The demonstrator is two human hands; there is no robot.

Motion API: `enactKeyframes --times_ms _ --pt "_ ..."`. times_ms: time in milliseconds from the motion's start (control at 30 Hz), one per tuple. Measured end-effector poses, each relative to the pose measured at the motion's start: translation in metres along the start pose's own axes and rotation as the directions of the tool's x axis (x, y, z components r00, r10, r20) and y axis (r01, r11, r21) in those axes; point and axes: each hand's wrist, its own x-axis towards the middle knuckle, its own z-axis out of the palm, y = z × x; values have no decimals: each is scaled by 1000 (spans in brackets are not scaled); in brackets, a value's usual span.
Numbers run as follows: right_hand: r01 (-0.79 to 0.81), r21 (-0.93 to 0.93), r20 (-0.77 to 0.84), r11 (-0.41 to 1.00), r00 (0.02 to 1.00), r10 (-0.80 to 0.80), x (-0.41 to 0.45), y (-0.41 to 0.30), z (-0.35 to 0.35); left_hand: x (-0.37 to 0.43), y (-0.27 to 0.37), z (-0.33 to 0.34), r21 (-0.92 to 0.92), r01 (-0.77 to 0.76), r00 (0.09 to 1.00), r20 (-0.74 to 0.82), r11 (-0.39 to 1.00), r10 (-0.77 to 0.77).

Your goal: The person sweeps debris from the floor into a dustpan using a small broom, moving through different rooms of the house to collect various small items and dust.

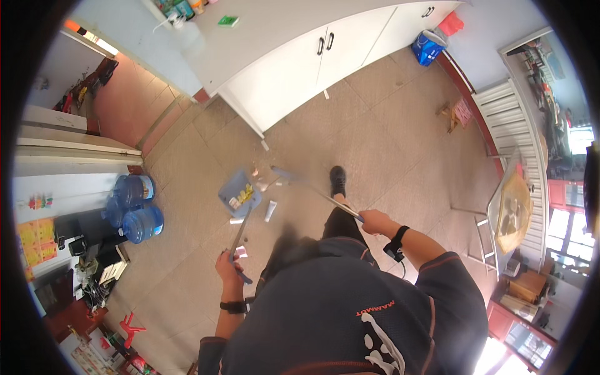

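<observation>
My left hand (228,271) is wrapped around the long handle of a blue-grey dustpan (229,185). The pan lies on the tiled floor ahead of me and holds yellow pieces and other litter. My right hand (375,221) grips the shaft of a broom (328,196), whose blurred head (281,172) is at the floor just right of the pan. Between them are small scraps (261,186). A white tube (270,211) lies beside the pan, and a pinkish piece (241,251) rests near my left hand.
White cabinets (281,89) with a grey countertop (276,28) stand ahead. Large blue water bottles (140,222) are at the left. On the right are a small stool (457,115), a folding table (499,206) and a blue bag (426,49). My shoe (337,179) is close to the broom.
</observation>
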Motion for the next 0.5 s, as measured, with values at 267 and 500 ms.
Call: enactKeyframes --times_ms 267,500 --pt "-108 -120 -265 987 961 73 83 135 -156 -40 3 96 -181 74 978 -181 981 -107" --pt "-277 -1 -471 961 848 244 179 188 -304 -79 -2 130 -304 116 970 -170 946 -174"
